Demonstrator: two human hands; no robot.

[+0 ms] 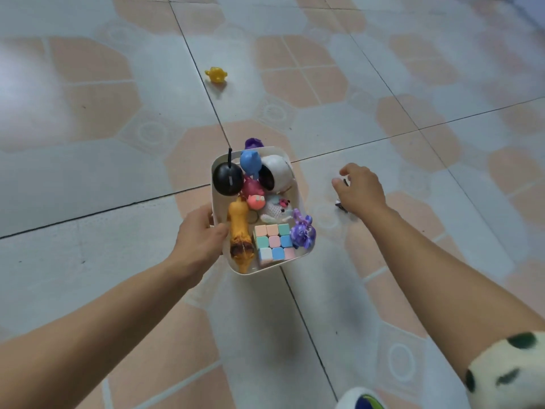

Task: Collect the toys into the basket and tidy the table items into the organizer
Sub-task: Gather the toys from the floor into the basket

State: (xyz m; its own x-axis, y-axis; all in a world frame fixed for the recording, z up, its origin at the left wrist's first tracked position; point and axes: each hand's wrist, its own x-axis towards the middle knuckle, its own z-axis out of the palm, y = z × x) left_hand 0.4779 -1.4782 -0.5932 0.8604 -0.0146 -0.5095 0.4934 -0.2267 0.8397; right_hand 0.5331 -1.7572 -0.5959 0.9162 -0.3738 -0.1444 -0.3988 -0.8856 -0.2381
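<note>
We are gripping the white basket (218, 199) by its left wall with the left hand (200, 237): thumb hooked over the rim, other fingers hidden behind the wall. The orange rubber toy (240, 237) is lying just beside the thumb tip. The pastel cube (272, 240), purple octopus (302, 233), black ball (227, 178) and blue figure (250, 162) are sitting farther inside. We are curling the right hand (361, 190) over a small dark toy (340, 205) on the tiled floor (88, 231), thumb and forefinger apart with a dark bit between them. The palm is mostly hiding it, so we cannot tell whether the fingers are pinching it. A yellow toy (216, 74) is lying well beyond both hands.
</note>
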